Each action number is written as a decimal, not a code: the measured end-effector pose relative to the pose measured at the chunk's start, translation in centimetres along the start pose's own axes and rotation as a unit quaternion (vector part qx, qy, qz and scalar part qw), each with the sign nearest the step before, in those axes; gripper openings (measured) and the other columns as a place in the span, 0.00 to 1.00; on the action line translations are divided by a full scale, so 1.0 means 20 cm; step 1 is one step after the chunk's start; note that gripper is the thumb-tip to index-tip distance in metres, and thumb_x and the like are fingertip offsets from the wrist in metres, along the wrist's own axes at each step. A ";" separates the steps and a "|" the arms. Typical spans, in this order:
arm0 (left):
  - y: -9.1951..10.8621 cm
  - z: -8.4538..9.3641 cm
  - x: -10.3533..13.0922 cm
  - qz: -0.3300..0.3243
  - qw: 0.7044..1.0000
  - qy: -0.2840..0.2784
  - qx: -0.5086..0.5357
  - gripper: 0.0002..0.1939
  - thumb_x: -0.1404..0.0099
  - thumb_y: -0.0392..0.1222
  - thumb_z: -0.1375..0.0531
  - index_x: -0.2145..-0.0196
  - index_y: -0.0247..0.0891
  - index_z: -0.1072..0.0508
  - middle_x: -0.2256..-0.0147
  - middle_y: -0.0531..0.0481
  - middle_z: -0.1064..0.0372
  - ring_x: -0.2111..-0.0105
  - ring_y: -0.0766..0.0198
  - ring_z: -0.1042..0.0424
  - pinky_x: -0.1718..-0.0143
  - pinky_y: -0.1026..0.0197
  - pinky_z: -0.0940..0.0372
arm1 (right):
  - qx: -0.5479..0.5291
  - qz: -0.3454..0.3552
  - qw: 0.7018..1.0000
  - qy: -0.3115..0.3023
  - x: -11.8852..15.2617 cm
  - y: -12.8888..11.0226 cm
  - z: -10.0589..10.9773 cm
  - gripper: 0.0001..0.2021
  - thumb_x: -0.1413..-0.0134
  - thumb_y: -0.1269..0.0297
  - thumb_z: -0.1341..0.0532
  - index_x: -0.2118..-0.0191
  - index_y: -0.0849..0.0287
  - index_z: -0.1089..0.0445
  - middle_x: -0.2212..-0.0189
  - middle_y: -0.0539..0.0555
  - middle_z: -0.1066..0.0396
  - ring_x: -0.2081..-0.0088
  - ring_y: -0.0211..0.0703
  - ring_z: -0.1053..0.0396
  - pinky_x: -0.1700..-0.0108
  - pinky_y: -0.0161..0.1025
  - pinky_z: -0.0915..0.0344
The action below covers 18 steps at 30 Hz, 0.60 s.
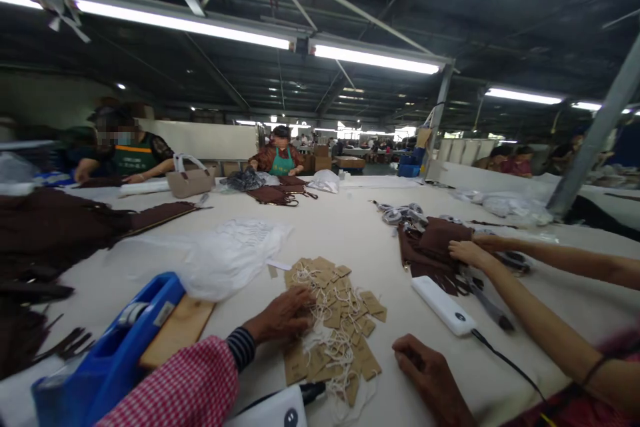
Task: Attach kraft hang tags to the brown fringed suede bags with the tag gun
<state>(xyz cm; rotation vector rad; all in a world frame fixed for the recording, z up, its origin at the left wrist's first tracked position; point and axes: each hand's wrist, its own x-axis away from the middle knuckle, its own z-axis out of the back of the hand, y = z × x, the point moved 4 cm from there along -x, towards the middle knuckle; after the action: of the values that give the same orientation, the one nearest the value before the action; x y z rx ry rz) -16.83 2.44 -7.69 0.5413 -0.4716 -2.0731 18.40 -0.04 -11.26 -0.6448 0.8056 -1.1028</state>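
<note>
Strung brown tags [340, 313] heaped on the tabletop [345, 227]. Left hand [285, 313] on the heap's left side, fingers bent (can't tell if pinching any). Right hand [430, 377] empty, loosely curled, right of heap.

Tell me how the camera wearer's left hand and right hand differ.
The left hand reaches onto the pile of brown tags; the right hand is apart from it, to its right. The left shows a striped cuff and checked sleeve; the right shows no sleeve. Both are bare, fingers somewhat bent.
</note>
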 end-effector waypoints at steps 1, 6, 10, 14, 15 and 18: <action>0.00 0.03 0.03 0.006 1.000 0.011 0.007 0.28 0.35 0.56 0.37 0.40 0.46 0.31 0.35 0.41 0.39 0.35 0.47 0.41 0.34 0.43 0.45 | -0.001 0.001 1.000 0.000 0.00 -0.01 0.00 0.13 0.42 0.52 0.41 0.66 0.56 0.27 0.72 0.52 0.25 0.69 0.48 0.28 0.65 0.40 0.34; 0.00 0.10 0.20 0.065 0.990 0.086 0.095 0.24 0.33 0.54 0.39 0.42 0.45 0.28 0.38 0.42 0.34 0.38 0.50 0.36 0.35 0.42 0.43 | 0.004 -0.001 1.000 0.003 0.03 -0.06 0.03 0.13 0.42 0.51 0.40 0.64 0.56 0.26 0.68 0.54 0.23 0.65 0.49 0.27 0.61 0.41 0.33; -0.01 0.08 0.26 0.088 0.979 0.149 0.108 0.16 0.32 0.51 0.40 0.53 0.40 0.22 0.47 0.41 0.27 0.45 0.53 0.29 0.40 0.48 0.37 | 0.015 -0.011 1.000 -0.001 0.03 -0.07 0.04 0.14 0.42 0.52 0.40 0.62 0.57 0.26 0.67 0.54 0.23 0.65 0.48 0.27 0.59 0.41 0.32; -0.04 0.06 0.27 0.090 0.975 0.189 0.078 0.13 0.34 0.49 0.38 0.57 0.39 0.21 0.49 0.42 0.25 0.47 0.54 0.28 0.41 0.49 0.36 | 0.025 -0.018 0.999 -0.008 0.02 -0.06 0.05 0.15 0.41 0.51 0.41 0.62 0.57 0.26 0.65 0.55 0.22 0.63 0.49 0.26 0.59 0.41 0.32; -0.04 0.07 0.27 0.095 0.971 0.210 0.068 0.12 0.34 0.48 0.38 0.59 0.39 0.21 0.49 0.42 0.25 0.46 0.53 0.29 0.41 0.49 0.37 | 0.031 -0.021 0.999 -0.010 0.02 -0.06 0.05 0.15 0.41 0.51 0.41 0.62 0.57 0.26 0.65 0.55 0.22 0.63 0.50 0.26 0.59 0.41 0.31; -0.06 0.09 0.27 0.128 0.959 0.251 0.036 0.10 0.34 0.47 0.39 0.61 0.40 0.22 0.52 0.44 0.24 0.47 0.53 0.29 0.42 0.48 0.37 | 0.079 0.000 0.997 -0.013 0.04 -0.09 0.03 0.15 0.38 0.51 0.42 0.59 0.56 0.26 0.64 0.55 0.23 0.63 0.49 0.26 0.60 0.43 0.30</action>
<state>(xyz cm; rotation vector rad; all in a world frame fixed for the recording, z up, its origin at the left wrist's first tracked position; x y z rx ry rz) -21.35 -1.35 -7.91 0.9644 -0.2976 -1.5997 18.22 -1.37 -9.62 -0.5241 0.6890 -1.1431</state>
